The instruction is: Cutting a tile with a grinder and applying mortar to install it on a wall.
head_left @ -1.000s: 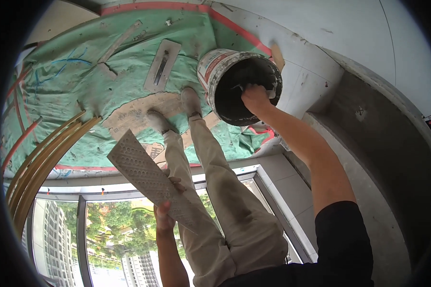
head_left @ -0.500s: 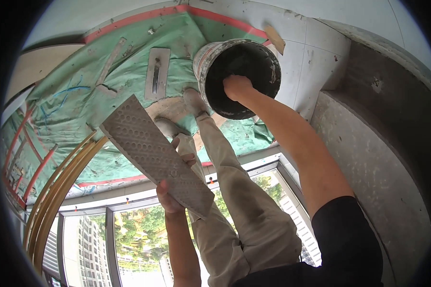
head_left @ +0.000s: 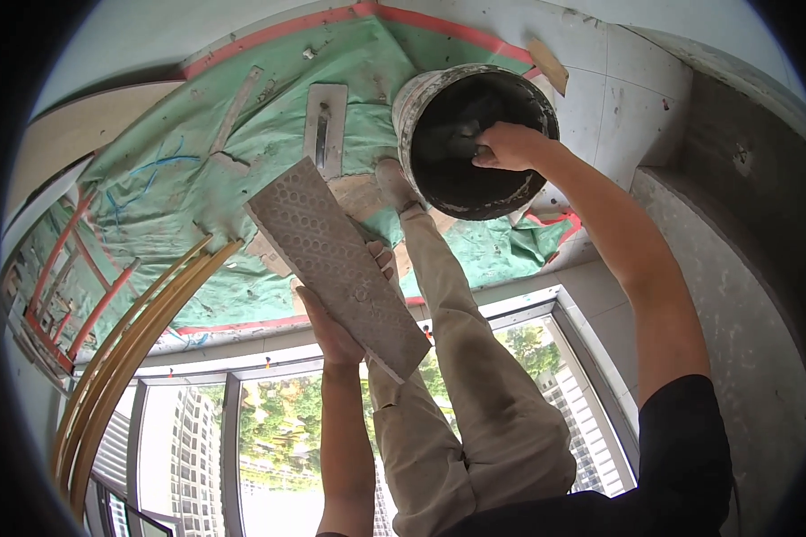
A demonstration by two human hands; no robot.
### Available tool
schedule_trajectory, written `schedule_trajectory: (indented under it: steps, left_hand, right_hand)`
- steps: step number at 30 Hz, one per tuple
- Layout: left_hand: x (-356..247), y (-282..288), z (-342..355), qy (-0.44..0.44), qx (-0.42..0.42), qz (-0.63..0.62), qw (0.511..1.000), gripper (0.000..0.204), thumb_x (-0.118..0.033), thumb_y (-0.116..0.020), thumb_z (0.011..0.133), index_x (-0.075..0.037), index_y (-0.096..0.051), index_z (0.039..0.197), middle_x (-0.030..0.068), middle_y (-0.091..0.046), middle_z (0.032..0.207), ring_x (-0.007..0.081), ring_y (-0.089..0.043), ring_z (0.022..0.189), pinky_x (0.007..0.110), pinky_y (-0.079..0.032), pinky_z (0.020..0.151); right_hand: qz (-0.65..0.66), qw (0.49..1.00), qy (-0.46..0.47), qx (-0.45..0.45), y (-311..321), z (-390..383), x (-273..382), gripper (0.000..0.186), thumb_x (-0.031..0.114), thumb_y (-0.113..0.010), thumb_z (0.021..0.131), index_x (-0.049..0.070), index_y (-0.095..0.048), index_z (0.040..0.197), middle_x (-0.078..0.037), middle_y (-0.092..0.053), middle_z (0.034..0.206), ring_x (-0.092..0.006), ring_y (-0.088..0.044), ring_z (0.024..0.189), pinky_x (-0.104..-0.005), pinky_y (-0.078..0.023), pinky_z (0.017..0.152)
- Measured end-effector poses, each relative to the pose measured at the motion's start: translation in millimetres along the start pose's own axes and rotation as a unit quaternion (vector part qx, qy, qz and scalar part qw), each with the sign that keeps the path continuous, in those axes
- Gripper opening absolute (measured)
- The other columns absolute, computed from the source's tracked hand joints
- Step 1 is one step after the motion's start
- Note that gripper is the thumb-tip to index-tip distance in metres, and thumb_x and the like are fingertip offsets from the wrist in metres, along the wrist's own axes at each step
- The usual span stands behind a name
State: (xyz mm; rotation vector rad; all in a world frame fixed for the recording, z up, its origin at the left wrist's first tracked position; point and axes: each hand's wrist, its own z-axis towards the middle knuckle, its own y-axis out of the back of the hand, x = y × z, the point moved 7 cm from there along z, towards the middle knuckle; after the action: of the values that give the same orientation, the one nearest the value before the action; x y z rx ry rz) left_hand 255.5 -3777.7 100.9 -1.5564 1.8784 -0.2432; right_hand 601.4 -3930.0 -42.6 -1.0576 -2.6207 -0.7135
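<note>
My left hand [head_left: 336, 333] is closed around the lower part of a long grey tile [head_left: 336, 264], thumb on one edge and fingers round the other. The tile is tilted, its back, patterned with rows of round dimples, turned up. My right hand [head_left: 512, 147] reaches over the mouth of a mortar-smeared bucket [head_left: 403, 112], its fingers closed. Just beyond the fingers shows a greyish, wet-looking shape in the dark inside; whether it is a tool or mortar, I cannot tell.
A flat trowel [head_left: 325, 132] lies on the green floor sheet [head_left: 269, 116], near a long strip [head_left: 237, 109]. Bent yellowish strips [head_left: 152, 336] and a red frame [head_left: 81, 268] stand at left. A grey ledge [head_left: 690, 268] runs along the right; windows [head_left: 282, 430] are at my feet.
My right hand has risen toward the bucket's right rim, and a grey shape now shows by its fingers. The left hand's thumb has shifted along the tile's edge. The whole view has shifted slightly.
</note>
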Motion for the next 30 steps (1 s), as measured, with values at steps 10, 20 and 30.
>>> schedule_trajectory:
  steps: [10,20,30]
  left_hand:
    - [5.9,-5.1,17.0,0.010,0.017,-0.087,0.996,0.109,-0.088,-0.026,0.108,-0.002,-0.034,0.174,0.0255,-0.057,0.164,0.0402,-0.061,0.148,0.052,-0.049,0.123]
    - [25.3,-33.2,47.1,0.047,0.079,-0.203,0.975,0.106,-0.086,-0.027,0.109,-0.005,-0.030,0.177,0.0248,-0.053,0.168,0.0384,-0.056,0.152,0.051,-0.045,0.128]
    - [4.5,-49.8,72.8,0.044,0.164,-0.284,0.944,0.107,-0.088,-0.027,0.107,-0.007,-0.029,0.178,0.0282,-0.048,0.171,0.0419,-0.053,0.155,0.055,-0.042,0.130]
  right_hand:
    - [0.279,0.950,-0.075,-0.117,11.4,-177.5,60.4,0.044,0.042,-0.064,0.114,0.000,-0.071,0.102,-0.017,-0.072,0.077,-0.0323,-0.069,0.070,-0.0446,-0.053,0.071]
    - [0.460,0.833,-0.063,-0.301,-35.5,-232.0,283.3,0.022,0.018,-0.079,0.105,0.001,-0.067,0.113,-0.005,-0.063,0.075,-0.0099,-0.061,0.067,-0.0321,-0.049,0.061]
    - [0.585,0.777,-0.094,-0.213,-121.8,-298.7,274.9,0.038,0.026,-0.068,0.114,-0.002,-0.065,0.139,-0.002,-0.057,0.074,-0.0081,-0.051,0.058,-0.0299,-0.040,0.054]
